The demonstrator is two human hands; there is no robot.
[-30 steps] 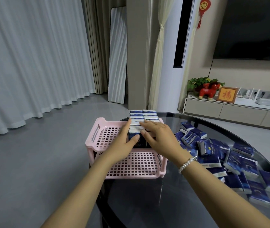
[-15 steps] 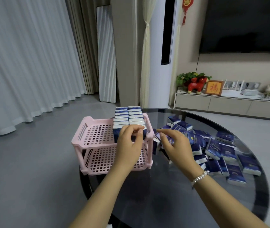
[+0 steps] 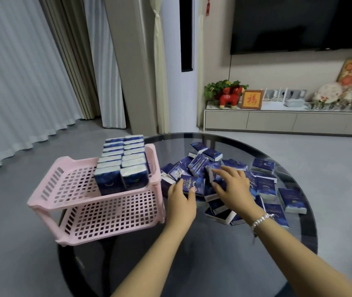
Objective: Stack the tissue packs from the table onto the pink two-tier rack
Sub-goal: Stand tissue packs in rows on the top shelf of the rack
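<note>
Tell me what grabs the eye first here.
The pink rack at the glass table's left edge, its top tier holding two upright rows of blue tissue packs. Right of it, a loose heap of packs, with both hands, left hand and right hand, reaching in.

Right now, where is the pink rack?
In the head view the pink rack stands at the left edge of the round glass table, left of the loose tissue packs, with the left hand just beside it.
</note>
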